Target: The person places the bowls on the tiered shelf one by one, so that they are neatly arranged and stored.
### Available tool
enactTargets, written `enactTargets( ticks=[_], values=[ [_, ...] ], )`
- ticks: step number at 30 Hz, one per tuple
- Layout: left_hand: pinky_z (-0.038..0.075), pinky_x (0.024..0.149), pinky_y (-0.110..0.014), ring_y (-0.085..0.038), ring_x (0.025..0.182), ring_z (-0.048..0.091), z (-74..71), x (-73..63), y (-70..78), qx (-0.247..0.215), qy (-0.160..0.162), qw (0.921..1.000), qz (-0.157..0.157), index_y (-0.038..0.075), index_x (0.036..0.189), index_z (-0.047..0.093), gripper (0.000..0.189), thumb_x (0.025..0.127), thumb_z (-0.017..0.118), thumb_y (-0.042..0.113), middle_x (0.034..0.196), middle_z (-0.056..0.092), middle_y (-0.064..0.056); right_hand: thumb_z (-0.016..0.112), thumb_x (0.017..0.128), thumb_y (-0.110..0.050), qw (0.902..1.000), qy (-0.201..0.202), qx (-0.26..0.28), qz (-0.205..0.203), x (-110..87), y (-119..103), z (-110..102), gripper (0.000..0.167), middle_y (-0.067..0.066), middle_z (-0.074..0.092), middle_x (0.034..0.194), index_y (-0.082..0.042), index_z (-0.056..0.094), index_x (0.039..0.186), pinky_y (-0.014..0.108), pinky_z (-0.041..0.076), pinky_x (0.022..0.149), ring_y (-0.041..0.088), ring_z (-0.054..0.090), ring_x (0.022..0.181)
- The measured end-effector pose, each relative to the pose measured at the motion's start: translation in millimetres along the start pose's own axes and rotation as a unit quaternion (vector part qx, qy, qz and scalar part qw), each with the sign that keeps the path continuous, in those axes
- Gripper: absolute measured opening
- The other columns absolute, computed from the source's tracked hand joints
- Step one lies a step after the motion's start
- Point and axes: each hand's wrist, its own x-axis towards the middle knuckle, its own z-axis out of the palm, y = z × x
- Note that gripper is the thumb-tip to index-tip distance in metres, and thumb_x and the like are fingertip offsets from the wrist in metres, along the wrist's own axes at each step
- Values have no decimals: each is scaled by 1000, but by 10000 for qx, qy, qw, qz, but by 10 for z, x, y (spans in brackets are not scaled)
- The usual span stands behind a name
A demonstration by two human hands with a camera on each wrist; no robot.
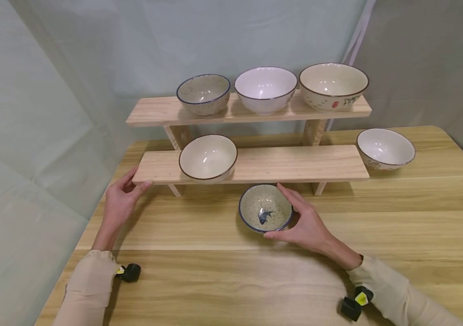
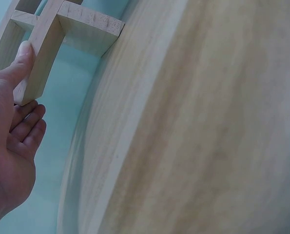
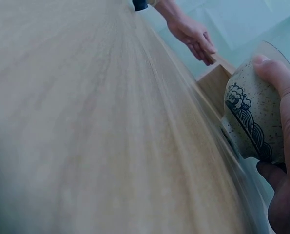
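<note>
My right hand (image 1: 306, 226) holds a small speckled bowl (image 1: 262, 206) by its sides, thumb at the near rim and fingers at the far rim. The bowl has a blue rim and a blue fish inside; a dark wave pattern (image 3: 247, 119) decorates its outside in the right wrist view. It is in front of the lower board of a two-tier wooden stand (image 1: 296, 163). At that board's left end, my left hand (image 1: 121, 201) grips the corner, as the left wrist view shows with the thumb (image 2: 24, 61) on one face and the fingers curled beneath.
Along the upper board (image 1: 154, 111) stand a speckled blue-rimmed bowl (image 1: 203, 108), a white bowl (image 1: 266, 104) and a larger flowered bowl (image 1: 317, 99). A cream bowl (image 1: 207, 158) with a brown rim sits on the lower board. Right of the stand is another white bowl (image 1: 386, 147).
</note>
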Motion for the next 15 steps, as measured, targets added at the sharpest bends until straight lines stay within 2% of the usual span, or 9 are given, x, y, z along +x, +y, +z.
enactTargets(
  ticks=[8, 15],
  values=[
    [48, 81, -8, 2, 108, 59, 1, 3, -5, 8, -5, 10000, -57, 3, 156, 44, 70, 99, 75, 30, 140, 58, -27, 102, 63, -28, 10000, -14, 56, -42, -6, -32, -3, 116, 17, 51, 149, -12, 41, 161, 64, 39, 106, 39, 50, 133],
    [49, 80, -9, 3, 107, 59, -2, 8, -16, -38, -23, 10000, 20, 2, 156, 44, 69, 99, 74, 28, 139, 58, -29, 102, 63, -26, 9998, -38, 125, -168, 1, -65, -14, 118, 15, 50, 151, -16, 38, 162, 61, 42, 105, 37, 50, 133]
  ],
)
